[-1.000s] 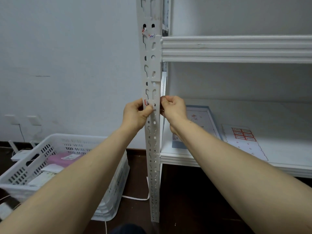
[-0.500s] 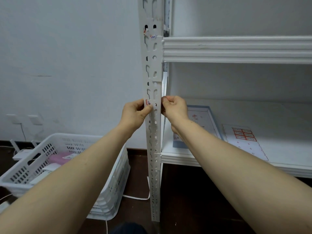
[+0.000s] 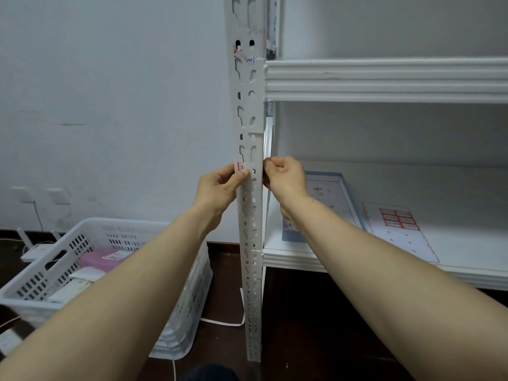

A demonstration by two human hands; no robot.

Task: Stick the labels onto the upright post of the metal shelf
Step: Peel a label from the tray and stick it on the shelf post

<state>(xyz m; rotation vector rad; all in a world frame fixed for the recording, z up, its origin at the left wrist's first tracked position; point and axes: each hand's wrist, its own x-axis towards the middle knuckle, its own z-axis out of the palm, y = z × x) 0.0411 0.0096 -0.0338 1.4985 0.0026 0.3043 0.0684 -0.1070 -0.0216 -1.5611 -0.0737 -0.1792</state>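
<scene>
While the label is only half seated, the entry runs as follows. Metal shelf, white, two boards in view, standing to the right of and beyond both hands. Upright post, white, punched with slots, passing between the two hands. Plastic basket, white, on the floor below and left of the left hand. Label sheet, red-bordered stickers, flat on the lower board to the right of and below the right hand. Left hand: thumb and fingers pinch the label's left end just off the post's left edge. Right hand: fingers curled, thumb and forefinger tips together at the post's right edge; whether the label's far end lies between them cannot be told. Upper label, with blue writing, stuck on the post well above both hands. Label, small, white with a red mark, at the left fingertips, its band apparently crossing the post face towards the right hand. Risks, as judged: the label spans a slot, so thumb pressure could dimple or tear it there; uneven pull from the two hands could set it crooked or crease it; the free left end could fold onto itself and lose its tack.
</scene>
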